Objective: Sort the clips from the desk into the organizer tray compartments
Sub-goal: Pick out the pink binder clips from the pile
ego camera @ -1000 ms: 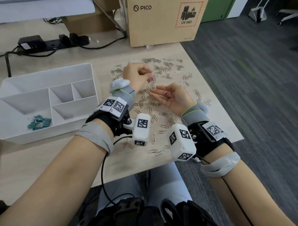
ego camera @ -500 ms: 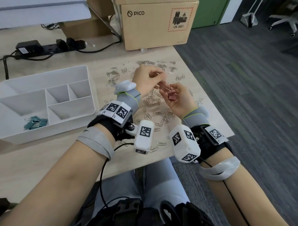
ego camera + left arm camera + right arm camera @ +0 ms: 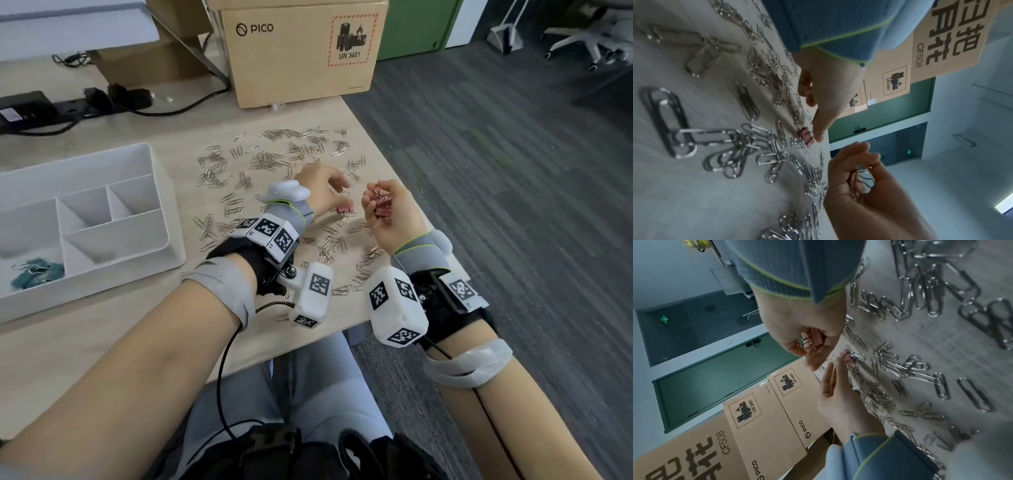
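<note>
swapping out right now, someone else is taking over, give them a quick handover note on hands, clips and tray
Right hand: cupped, holding a bunch of pink binder clips.
Left hand: fingertips at the wire handle of one more pink binder clip on the desk; grip not clear.
Done: teal binder clips lie in the front-left compartment of the organizer tray; the other compartments look empty.
Left: take that pink clip, drop the pink ones in a compartment, then sort the silver paper clips scattered over the desk.
</note>
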Motion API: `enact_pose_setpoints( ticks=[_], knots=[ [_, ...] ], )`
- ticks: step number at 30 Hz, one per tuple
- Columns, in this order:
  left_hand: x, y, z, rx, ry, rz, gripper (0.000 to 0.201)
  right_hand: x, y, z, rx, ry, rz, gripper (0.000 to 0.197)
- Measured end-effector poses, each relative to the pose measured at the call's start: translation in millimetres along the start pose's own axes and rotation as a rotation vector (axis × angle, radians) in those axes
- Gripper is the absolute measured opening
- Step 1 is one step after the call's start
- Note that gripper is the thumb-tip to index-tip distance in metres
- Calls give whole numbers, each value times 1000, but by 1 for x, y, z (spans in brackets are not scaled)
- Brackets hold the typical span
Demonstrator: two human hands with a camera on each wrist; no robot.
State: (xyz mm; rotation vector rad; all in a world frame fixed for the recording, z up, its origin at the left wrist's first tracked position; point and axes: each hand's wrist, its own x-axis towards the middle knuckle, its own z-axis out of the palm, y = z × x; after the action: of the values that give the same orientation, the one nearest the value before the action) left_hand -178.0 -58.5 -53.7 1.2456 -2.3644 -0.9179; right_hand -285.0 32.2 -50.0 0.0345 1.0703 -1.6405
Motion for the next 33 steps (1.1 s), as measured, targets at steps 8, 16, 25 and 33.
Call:
enact_pose_setpoints(
  ticks=[8, 16, 25, 33],
  knots=[
    [-3, 6, 0, -53, 13, -15, 2, -3, -2, -2, 148, -84, 23, 22],
    [-18, 17, -30, -88, 228, 32, 6, -7, 18, 9, 118, -175, 78, 21],
    [-51, 5, -54, -51, 128, 69, 8, -25, 40, 39, -16, -228, 108, 18],
    [-76, -34, -100, -149, 373, 21, 15, -27, 59, 70, -355, -226, 103, 20]
  ],
)
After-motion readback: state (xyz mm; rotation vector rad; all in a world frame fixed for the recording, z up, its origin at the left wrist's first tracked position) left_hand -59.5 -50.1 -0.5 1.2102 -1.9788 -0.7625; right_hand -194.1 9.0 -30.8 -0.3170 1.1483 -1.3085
